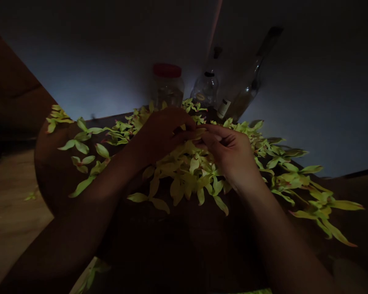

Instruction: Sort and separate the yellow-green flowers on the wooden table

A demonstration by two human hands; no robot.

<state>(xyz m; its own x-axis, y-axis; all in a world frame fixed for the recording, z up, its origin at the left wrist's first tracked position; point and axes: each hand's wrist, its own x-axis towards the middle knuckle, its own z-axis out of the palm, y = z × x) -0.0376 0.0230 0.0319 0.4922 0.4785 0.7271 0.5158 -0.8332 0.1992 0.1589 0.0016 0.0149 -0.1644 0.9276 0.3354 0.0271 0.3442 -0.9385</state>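
Observation:
Over a heap of yellow-green flowers [193, 167] with long pointed petals, my two hands meet at the fingertips. My left hand [165, 132] is closed in a pinch, its back toward me and its fingertips partly hidden. My right hand [233, 151] pinches too, thumb against forefinger. Between the fingertips shows a pale yellow-green flower [200, 132], of which only a small part is visible. More blossoms lie around both wrists, some with reddish centres or tips. The light is dim, so fine detail is lost.
The flowers cover much of a dark round-edged table [46, 171]. Behind them, by the wall, stand a red-lidded jar [168, 85], a rounded glass bottle [205, 87] and a tall tilted-looking bottle [243, 98]. A few flowers [32, 195] lie on the floor at left.

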